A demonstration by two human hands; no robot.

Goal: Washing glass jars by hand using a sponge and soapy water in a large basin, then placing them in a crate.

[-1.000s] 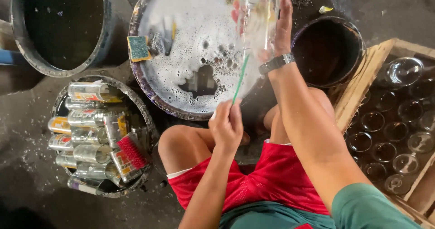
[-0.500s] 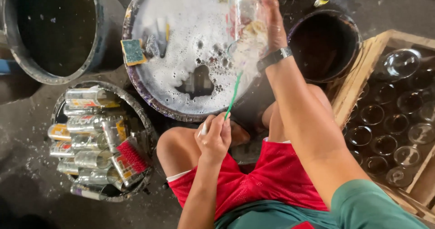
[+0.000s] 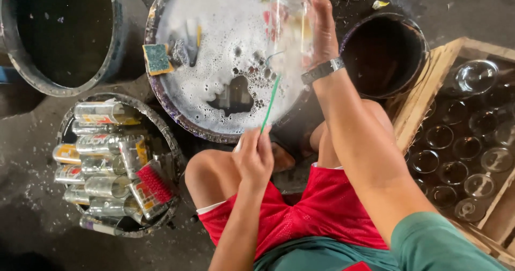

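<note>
Right hand (image 3: 322, 29) grips a clear glass bottle (image 3: 289, 19) over the soapy basin (image 3: 161, 96); left hand (image 3: 255, 155) pinches a green-handled brush (image 3: 271, 102) entering it. Sponge (image 3: 157, 59) on rim. Bucket (image 3: 115, 231) holds labelled bottles (image 3: 99, 158); wooden crate (image 3: 424, 96) holds clear bottles (image 3: 456, 163).

Bare-armed worker in red shorts and a green top

The person wears loose red mesh shorts (image 3: 316, 217) with a thin white trim at the leg hem, and a teal-green short-sleeved shirt (image 3: 445, 244) that shows at the right shoulder and at the waist. A dark wristwatch (image 3: 322, 70) with a pale metal case sits on the right wrist. Both forearms, the knees and the left hand (image 3: 253, 158) and right hand (image 3: 322, 27) are uncovered, with no gloves.
</note>
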